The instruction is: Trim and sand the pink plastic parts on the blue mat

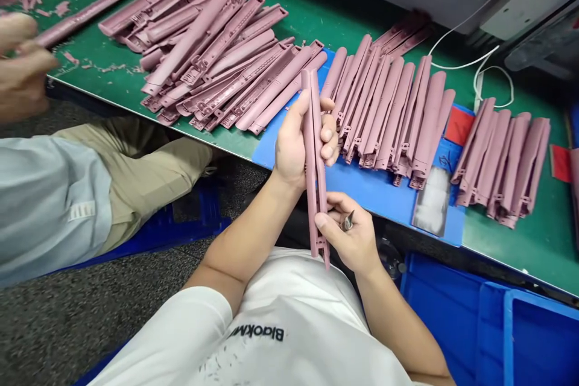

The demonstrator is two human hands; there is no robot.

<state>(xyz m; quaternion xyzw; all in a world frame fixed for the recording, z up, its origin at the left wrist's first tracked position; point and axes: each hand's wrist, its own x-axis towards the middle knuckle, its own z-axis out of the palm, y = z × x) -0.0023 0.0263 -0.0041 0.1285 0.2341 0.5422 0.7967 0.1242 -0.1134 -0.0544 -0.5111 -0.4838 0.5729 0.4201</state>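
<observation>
My left hand (289, 148) is wrapped round the upper half of a long pink plastic shell part (309, 175), held upright in front of my body. The part is trough-shaped, with a lengthwise gap down its middle and small clips at its lower end. Lower down, my right hand (357, 244) pinches the part's right edge between thumb and fingers. A small craft knife (348, 221) is tucked in that same hand, its pointed metal tip sticking up past the fingers; the handle is mostly hidden. A blue mat (344, 184) lies on the bench just beyond my hands.
A loose heap of pink parts (203, 54) covers the bench's left. Neat rows of parts (384, 108) stand on the mat, with another group (502, 163) further right. A co-worker's hand (22, 66) is at far left. Blue crates (488, 319) sit below right.
</observation>
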